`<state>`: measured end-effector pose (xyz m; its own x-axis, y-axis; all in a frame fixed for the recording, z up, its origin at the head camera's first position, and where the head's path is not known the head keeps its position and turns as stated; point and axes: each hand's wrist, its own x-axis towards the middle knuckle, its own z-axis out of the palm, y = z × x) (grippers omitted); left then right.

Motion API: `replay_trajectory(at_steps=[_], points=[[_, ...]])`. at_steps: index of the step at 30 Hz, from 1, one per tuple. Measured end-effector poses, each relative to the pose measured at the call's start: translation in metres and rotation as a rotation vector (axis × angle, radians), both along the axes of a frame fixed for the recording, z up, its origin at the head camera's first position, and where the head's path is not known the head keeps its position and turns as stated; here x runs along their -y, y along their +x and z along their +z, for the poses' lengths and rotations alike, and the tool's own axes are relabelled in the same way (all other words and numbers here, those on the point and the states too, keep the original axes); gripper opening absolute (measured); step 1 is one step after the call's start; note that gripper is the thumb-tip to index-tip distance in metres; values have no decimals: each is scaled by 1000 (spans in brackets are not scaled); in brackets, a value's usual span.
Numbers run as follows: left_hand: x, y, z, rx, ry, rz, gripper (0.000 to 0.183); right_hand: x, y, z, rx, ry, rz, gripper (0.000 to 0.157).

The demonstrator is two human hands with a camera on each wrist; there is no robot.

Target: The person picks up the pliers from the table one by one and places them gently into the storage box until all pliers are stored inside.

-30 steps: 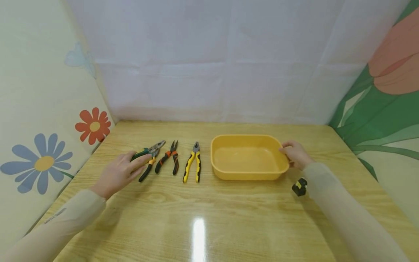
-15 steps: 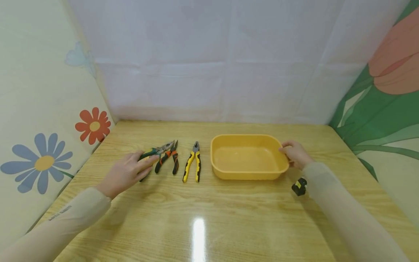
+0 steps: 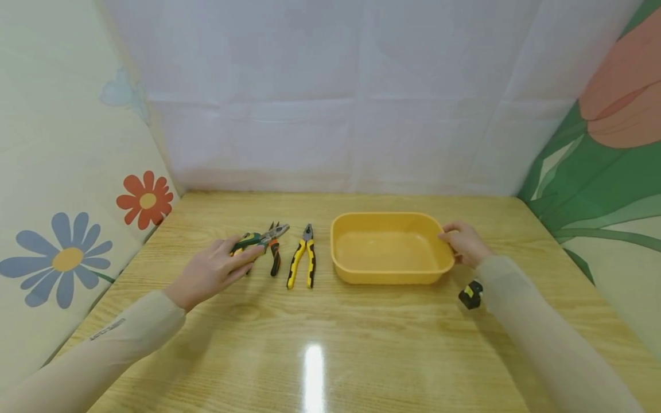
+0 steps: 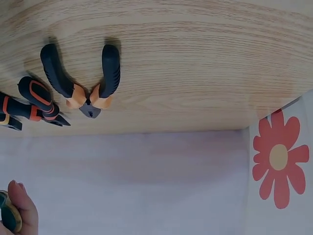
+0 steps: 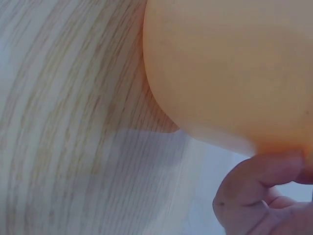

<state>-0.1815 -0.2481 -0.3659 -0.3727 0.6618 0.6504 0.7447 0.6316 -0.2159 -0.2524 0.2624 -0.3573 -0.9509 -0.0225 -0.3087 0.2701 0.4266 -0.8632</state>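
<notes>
1. Left hand (image 3: 210, 272) is curled on the green-handled pliers (image 3: 269, 235); in the left wrist view I make out the thumb against a green handle. I cannot tell how tightly the fingers close, since the back of the hand hides most of the grip.

2. From where I watch, the long axis of those pliers slants away and to the right, metal tips leading, handles back in the hand.

3. I judge that one relation matters most: the yellow tub (image 3: 392, 277) lies to the right of the left hand and well apart from it, with other tools between.

4. Nearest in that gap I see the orange-and-black pliers (image 3: 275, 261), partly covered by the held pair; I cannot tell if they touch. Then come the yellow-and-black pliers (image 3: 308, 234), just left of the tub.

5. My left wrist view also shows an orange-collared pair (image 4: 77, 96) lying on the surface (image 3: 403, 344), handles spread.

6. I have the right hand (image 3: 466, 244) pinching the tub's right end, much nearer to it than the left.

7. The tub sits upright, long side running left to right; looking in, I see its smooth yellow floor. A small black-and-yellow object (image 3: 470, 295) lies outside, near the right sleeve.
</notes>
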Motion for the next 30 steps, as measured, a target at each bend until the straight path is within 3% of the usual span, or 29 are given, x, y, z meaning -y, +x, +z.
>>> replay_trajectory(at_steps=[18,30], points=[[-9,0,4,30,-32,-19,45,1,0,-1,4,-7,3,37],[-21,-10,5,-9,-66,-64,46,-2,-2,-2,20,-19,6,41]])
